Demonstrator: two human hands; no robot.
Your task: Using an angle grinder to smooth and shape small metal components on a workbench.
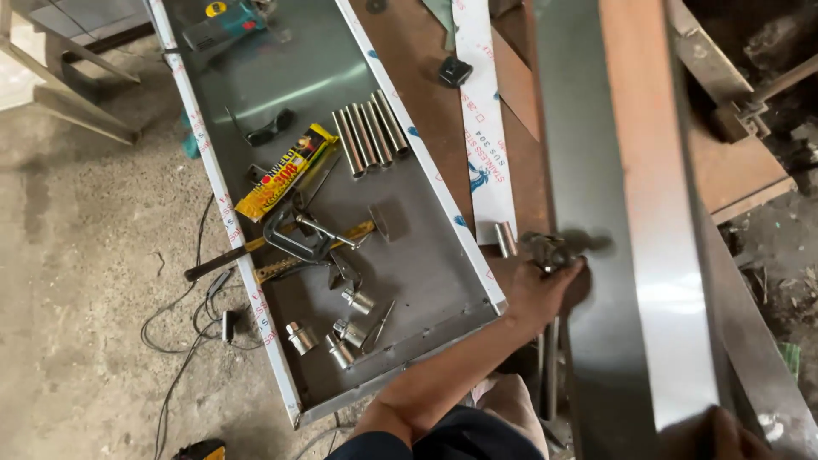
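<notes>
My left hand [545, 290] reaches up from the bottom middle and grips a small dark metal clamp [550, 250] at the left edge of a long shiny steel sheet [613, 213]. The sheet runs from the top of the view down to the bottom right, over a rusty brown workbench [426, 60]. My right hand [716, 433] shows only partly at the bottom edge, at the sheet's near end. Its fingers are cut off by the frame and blurred.
A shallow steel tray [426, 255] to the left holds several short steel tubes [371, 132], a yellow packet [285, 170], a C-clamp [302, 234], small fittings [341, 328] and a blue power tool [226, 21]. A short tube [505, 238] lies by the clamp. Cables [192, 328] trail on the concrete floor.
</notes>
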